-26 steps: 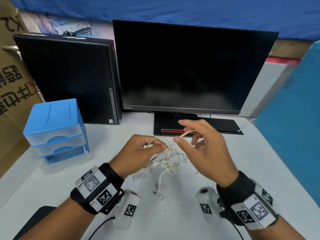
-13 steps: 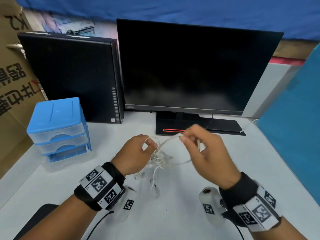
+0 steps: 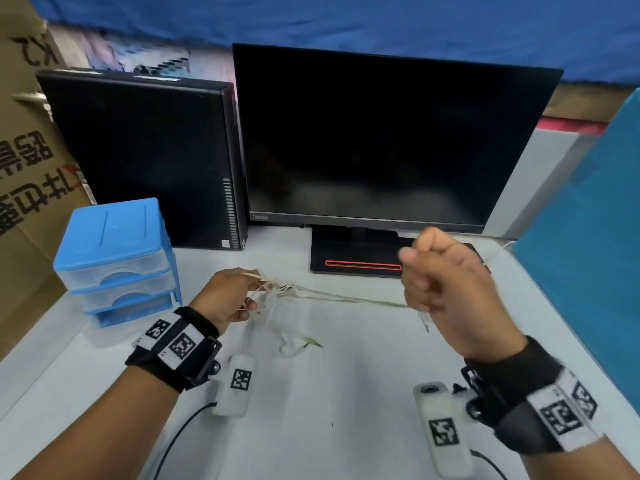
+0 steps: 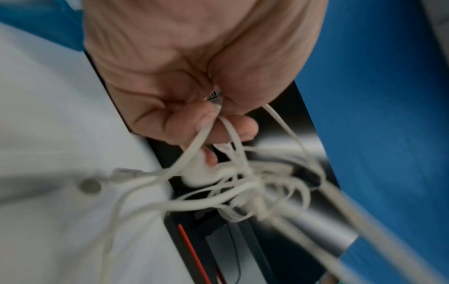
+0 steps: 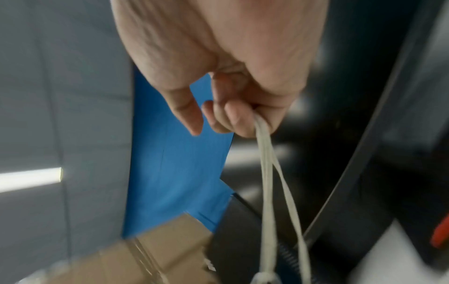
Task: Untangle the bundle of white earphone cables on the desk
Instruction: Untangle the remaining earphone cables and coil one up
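Two hands drew the white earphone cables (image 3: pixel 349 299) taut above the desk (image 3: pixel 329 410).

Nearest, a camera unit hung under each banded wrist. Just beyond them, a loose loop ending in a plug (image 3: pixel 311 342) lay on the desk below the strands. The left hand (image 3: pixel 227 297) had its fingers curled round the knotted part of the bundle (image 4: pixel 243 184), with several loops spilling out below the fingertips. The right hand (image 3: pixel 446 289), raised and well apart from the left, pinched two strands (image 5: pixel 267 163) between thumb and curled fingers, and these ran in a nearly straight line back to the knot beside the left hand. Farther left stood a blue drawer unit (image 3: pixel 114 258). At the back stood a dark monitor (image 3: pixel 381 140) and a black computer case (image 3: pixel 145 161).
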The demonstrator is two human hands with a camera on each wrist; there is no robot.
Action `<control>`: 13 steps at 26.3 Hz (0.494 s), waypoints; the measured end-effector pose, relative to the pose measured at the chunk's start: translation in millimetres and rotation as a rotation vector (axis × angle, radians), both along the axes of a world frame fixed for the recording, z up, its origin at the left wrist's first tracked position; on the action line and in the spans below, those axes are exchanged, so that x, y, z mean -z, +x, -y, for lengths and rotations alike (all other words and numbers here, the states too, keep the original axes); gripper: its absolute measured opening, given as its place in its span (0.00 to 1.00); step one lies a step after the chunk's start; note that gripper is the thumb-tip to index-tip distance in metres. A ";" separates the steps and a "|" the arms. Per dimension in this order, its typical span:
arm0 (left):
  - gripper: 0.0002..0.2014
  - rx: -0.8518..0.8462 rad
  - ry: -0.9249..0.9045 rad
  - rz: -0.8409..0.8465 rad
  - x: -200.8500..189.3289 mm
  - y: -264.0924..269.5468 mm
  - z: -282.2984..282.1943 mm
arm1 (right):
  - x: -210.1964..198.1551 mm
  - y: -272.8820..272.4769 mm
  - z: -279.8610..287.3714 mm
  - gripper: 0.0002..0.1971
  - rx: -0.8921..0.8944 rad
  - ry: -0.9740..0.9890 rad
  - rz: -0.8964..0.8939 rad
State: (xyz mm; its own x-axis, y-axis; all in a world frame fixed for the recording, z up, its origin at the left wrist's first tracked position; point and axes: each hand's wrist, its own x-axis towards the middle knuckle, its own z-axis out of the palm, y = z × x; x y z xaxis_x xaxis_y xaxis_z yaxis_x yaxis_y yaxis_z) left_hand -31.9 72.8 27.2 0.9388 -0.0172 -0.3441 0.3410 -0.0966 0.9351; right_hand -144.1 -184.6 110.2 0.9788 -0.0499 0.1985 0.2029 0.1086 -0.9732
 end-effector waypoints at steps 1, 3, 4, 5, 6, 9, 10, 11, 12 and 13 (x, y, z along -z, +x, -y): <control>0.11 0.040 -0.020 -0.012 -3.5 -1.1 0.7 | 8.2 2.3 -3.7 0.15 0.081 -0.230 0.009; 0.10 0.176 -0.040 -0.032 -12.1 -5.4 3.9 | 22.0 4.0 -11.8 0.19 0.088 -0.585 -0.025; 0.09 0.239 -0.048 -0.043 -15.4 -7.6 5.8 | 28.1 4.2 -12.9 0.26 0.045 -0.718 -0.059; 0.10 0.282 -0.054 -0.053 -17.8 -9.3 7.2 | 32.7 4.5 -13.3 0.31 -0.004 -0.839 -0.095; 0.10 0.304 -0.054 -0.062 -19.9 -10.6 8.2 | 35.9 4.8 -13.9 0.32 -0.043 -0.965 -0.131; 0.14 0.312 -0.050 -0.087 -20.0 -10.0 6.5 | 41.1 5.7 -15.1 0.18 -0.092 -1.239 -0.205; 0.14 0.316 -0.039 -0.096 -18.6 -9.0 4.9 | 42.0 7.3 -14.9 0.10 -0.096 -1.230 -0.196; 0.13 0.332 -0.012 -0.102 -17.6 -8.4 3.0 | 41.3 8.1 -13.8 0.06 -0.112 -1.138 -0.184; 0.11 0.364 0.028 -0.101 -16.5 -7.8 1.0 | 39.8 8.4 -11.4 0.08 -0.137 -1.010 -0.169; 0.10 0.410 0.075 -0.093 -15.0 -7.6 -1.2 | 37.3 8.9 -9.0 0.11 -0.151 -0.883 -0.142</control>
State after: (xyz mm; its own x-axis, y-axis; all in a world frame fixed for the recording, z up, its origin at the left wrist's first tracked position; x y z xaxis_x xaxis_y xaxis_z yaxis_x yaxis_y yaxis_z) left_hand -39.5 74.0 42.2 0.8241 -0.3545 -0.4419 0.3430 -0.3085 0.8872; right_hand -135.3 -175.7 72.8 0.9808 0.1942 -0.0196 0.1188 -0.6733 -0.7297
